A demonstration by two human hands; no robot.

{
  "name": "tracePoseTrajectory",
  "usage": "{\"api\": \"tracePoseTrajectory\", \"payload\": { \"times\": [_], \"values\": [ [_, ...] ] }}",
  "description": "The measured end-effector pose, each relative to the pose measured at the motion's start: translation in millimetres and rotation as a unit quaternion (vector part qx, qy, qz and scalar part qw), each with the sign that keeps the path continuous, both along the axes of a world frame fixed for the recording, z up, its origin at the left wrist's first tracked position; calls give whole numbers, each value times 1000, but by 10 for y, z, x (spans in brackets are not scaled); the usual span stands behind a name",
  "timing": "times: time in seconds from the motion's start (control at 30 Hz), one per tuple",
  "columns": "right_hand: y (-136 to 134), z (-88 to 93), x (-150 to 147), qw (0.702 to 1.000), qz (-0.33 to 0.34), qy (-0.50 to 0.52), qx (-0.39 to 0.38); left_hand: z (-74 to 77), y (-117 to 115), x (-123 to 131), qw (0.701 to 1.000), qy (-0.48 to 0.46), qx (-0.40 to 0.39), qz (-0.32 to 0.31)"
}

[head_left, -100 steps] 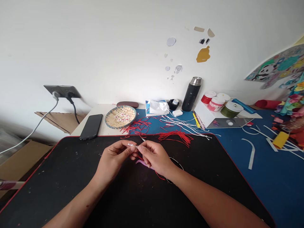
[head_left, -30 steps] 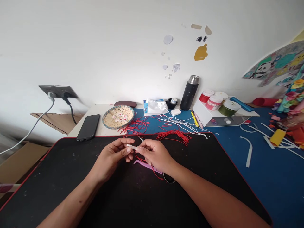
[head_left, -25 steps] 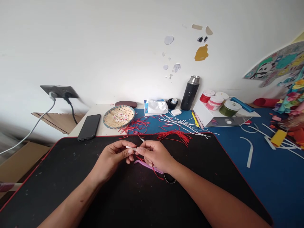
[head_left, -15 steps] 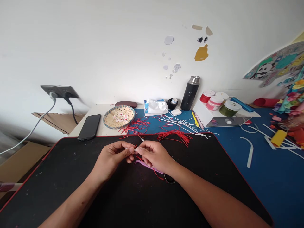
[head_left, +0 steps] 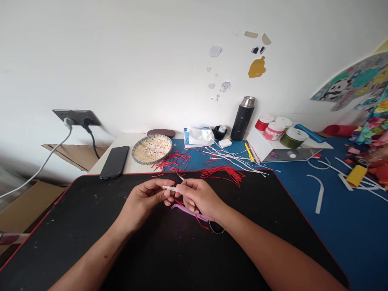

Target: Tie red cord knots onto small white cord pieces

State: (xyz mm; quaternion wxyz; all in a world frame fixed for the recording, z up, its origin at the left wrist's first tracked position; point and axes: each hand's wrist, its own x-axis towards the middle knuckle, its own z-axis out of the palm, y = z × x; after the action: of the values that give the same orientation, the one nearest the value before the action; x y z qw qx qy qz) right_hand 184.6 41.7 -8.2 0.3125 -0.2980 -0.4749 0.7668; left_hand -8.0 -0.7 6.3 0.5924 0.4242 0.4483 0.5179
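Above the black mat, my right hand [head_left: 206, 198] pinches one end of a short, narrow white strip [head_left: 170, 188] between thumb and fingers. My left hand [head_left: 145, 200] is closed at the strip's other end, its index finger behind it and the thumb just below. Whether the strip is folded paper or a thin tube I cannot tell. A bit of red cord shows beside the fingertips. Beneath my right hand lie purple-pink tweezers [head_left: 184, 210] and a red cord [head_left: 201, 223]. A metal tip [head_left: 181, 177] and a dark loop [head_left: 216, 231] stick out around that hand, perhaps of scissors.
Behind the mat [head_left: 169, 258] are a woven basket [head_left: 151, 149] with small pieces, red cords [head_left: 224, 173], white cords [head_left: 236, 159], a tissue pack [head_left: 198, 137] and a black flask [head_left: 242, 119]. A phone [head_left: 115, 161] lies left; lidded jars [head_left: 274, 131] stand right.
More of the white strip now shows between my hands. My left thumb has lowered from it, and my right fingers have shifted slightly along it to the right.
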Motion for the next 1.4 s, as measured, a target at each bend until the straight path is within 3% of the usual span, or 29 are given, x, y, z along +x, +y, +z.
{"api": "tracePoseTrajectory", "payload": {
  "times": [0.33,0.7,0.8,1.0,1.17,1.4],
  "values": [
    [-9,14,-7,998,13,39,-54,4,-16,-21,999,40,6,5],
    [-6,-13,2,998,15,34,-60,3,-1,-4,1000,10,-22,-2],
    [-6,-7,-5,999,7,19,-38,-1,-8,-5,1000,11,-12,-6],
    [-11,-36,-24,1000,10,-14,-11,54,-21,-5,994,110,4,-5],
    [-34,-59,-12,994,9,-66,83,105,-16,11,990,137,8,13],
    [-65,-43,-5,972,-25,-144,186,-27,17,7,992,116,-11,43]
  ]
}}
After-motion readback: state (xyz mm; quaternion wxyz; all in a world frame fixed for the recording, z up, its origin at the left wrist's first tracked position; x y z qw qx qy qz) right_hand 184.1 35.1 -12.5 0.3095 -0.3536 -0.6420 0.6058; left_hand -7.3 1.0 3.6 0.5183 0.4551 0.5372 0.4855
